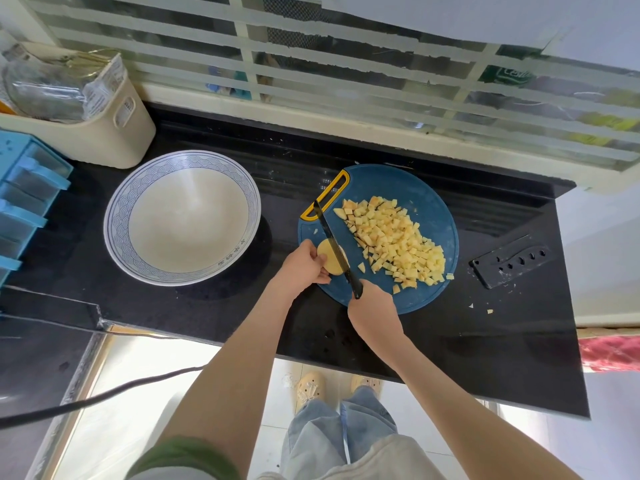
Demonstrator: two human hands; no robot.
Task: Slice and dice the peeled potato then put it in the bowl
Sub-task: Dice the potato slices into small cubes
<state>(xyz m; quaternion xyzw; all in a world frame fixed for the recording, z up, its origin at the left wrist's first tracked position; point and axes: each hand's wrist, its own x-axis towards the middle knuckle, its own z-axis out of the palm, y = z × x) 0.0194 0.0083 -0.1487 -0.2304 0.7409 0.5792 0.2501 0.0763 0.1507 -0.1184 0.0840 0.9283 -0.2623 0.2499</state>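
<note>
She's on the slicing step: her left hand (306,263) curls round the last chunk of potato (329,261) at the near-left edge of the blue cutting board (436,202), while her right hand (372,311) grips the handle of the black knife (334,242), blade laid across the chunk. A heap of dice (394,240) covers the board's middle. The bowl (183,216) sits empty just left of the board. Next, I'd say, she must press down, fingertips kept clear of the edge
</note>
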